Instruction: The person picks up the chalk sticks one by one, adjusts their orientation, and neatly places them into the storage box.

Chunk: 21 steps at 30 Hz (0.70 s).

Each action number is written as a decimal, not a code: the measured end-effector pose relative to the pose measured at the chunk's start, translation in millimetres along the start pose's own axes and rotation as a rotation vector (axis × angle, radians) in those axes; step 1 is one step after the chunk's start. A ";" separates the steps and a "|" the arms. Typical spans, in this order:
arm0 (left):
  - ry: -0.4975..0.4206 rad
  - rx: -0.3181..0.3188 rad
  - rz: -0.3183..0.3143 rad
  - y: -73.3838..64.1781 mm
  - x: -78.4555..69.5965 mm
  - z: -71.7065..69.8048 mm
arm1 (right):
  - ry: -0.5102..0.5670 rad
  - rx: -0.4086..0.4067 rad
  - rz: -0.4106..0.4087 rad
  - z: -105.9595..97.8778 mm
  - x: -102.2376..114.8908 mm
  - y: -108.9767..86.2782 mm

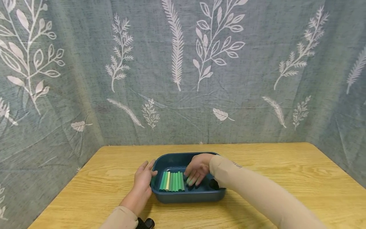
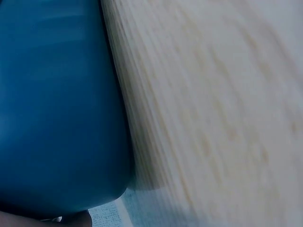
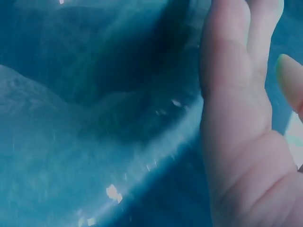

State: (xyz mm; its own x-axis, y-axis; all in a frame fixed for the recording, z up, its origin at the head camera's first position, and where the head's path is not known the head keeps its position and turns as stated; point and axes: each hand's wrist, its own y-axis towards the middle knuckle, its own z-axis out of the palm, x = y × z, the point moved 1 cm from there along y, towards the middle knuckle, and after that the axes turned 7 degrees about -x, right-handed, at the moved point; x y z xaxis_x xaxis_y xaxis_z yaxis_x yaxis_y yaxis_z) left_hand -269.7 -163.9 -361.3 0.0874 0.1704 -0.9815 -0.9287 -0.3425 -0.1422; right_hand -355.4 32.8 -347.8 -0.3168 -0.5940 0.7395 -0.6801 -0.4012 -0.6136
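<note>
A dark blue tray (image 1: pixel 188 197) with rounded corners stands on the table. In its left half, green sticks and one pale yellow stick (image 1: pixel 167 181) lie side by side in a row. My left hand (image 1: pixel 144 178) rests against the tray's left end, fingers extended along the outside and thumb at the rim. My right hand (image 1: pixel 197 168) reaches down into the tray, just right of the row, with its fingers pointing down. The right wrist view shows fairly straight fingers (image 3: pixel 232 85) beside the blue surface; nothing shows held in them.
The wooden table (image 1: pixel 266 165) extends around the tray. Behind it hangs a grey-green curtain (image 1: pixel 160 63) with white leaf prints, which also closes in both sides. Black wrist gear (image 1: pixel 145 223) shows below the left sleeve.
</note>
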 end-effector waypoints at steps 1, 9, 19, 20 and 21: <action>0.004 0.000 0.000 0.2 -0.1 -0.4 | 0.000 -0.008 -0.011 -2.6 0.8 -1.5; 0.097 -0.013 0.018 4.1 -1.0 -6.2 | 0.037 -0.051 -0.108 -31.7 8.3 -28.8; 0.290 0.050 0.056 9.4 -13.8 -16.1 | 0.074 -0.212 -0.239 -65.7 -12.9 -72.9; 0.329 0.067 0.065 9.7 -17.1 -17.4 | 0.079 -0.246 -0.255 -69.3 -16.2 -77.7; 0.372 0.079 0.072 10.2 -21.1 -18.6 | 0.083 -0.280 -0.274 -72.9 -19.2 -82.8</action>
